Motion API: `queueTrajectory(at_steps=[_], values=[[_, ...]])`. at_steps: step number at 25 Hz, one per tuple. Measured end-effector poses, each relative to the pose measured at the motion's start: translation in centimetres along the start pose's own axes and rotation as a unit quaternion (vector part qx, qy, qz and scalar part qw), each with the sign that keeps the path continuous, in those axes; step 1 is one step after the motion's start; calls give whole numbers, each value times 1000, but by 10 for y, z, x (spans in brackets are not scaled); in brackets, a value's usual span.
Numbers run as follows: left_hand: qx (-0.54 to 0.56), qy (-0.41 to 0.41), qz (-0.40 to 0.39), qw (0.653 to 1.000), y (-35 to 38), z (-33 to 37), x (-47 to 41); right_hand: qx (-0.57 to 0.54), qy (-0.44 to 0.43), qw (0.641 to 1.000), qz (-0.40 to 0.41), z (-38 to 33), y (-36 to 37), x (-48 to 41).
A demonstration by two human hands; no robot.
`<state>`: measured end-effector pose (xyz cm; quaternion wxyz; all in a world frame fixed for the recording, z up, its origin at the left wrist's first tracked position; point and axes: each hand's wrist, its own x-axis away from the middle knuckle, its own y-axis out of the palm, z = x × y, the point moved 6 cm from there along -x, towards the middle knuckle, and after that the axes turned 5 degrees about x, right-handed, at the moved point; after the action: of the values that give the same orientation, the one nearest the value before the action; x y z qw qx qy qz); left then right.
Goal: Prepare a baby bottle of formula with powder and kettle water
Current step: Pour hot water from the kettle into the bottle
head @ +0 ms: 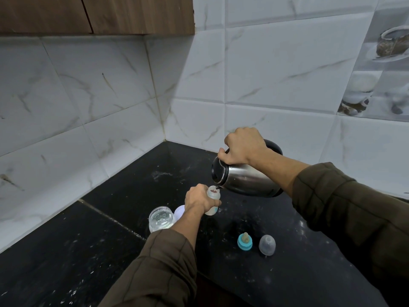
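Head: rounded steel kettle (247,179) tilted over translucent bottle (214,195), seemingly plastic.

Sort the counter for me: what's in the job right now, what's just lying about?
In use: bottle in left hand; kettle tipped at its mouth, in right hand.
Lying idle: open jar, white lid, teat, clear cap.

Black with white specks across the counter (77,262). White with grey-brown veining on the wall tiles (276,69). Brown wood grain on the cabinet (121,14). Silver and black on the kettle (247,180). Teal on the teat ring (244,245).
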<state>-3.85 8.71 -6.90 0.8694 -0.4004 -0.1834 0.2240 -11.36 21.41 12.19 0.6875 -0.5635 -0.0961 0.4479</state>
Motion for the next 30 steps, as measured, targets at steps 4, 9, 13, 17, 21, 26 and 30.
queueTrajectory(at_steps=[4, 9, 13, 17, 21, 26, 30], values=[[1, 0, 0, 1000, 1, 1, 1, 1, 2, 1000, 4, 2, 2, 1], [-1, -1, 1, 1000, 2, 1, 1, 3, 3, 1000, 3, 1, 3, 0], [0, -2, 2, 1000, 1, 1, 1, 6, -6, 1000, 4, -1, 2, 0], [6, -4, 3, 1000, 0, 2, -1, 4, -7, 1000, 5, 1, 1, -1], [8, -5, 1, 1000, 0, 3, -3, -2, -9, 1000, 6, 2, 1, -2], [33, -7, 6, 999, -5, 6, -10, -42, 31, 999, 11, 18, 6, -3], [83, 0, 18, 996, -11, 11, -19, -134, 145, 980, 23, 50, 22, 5]])
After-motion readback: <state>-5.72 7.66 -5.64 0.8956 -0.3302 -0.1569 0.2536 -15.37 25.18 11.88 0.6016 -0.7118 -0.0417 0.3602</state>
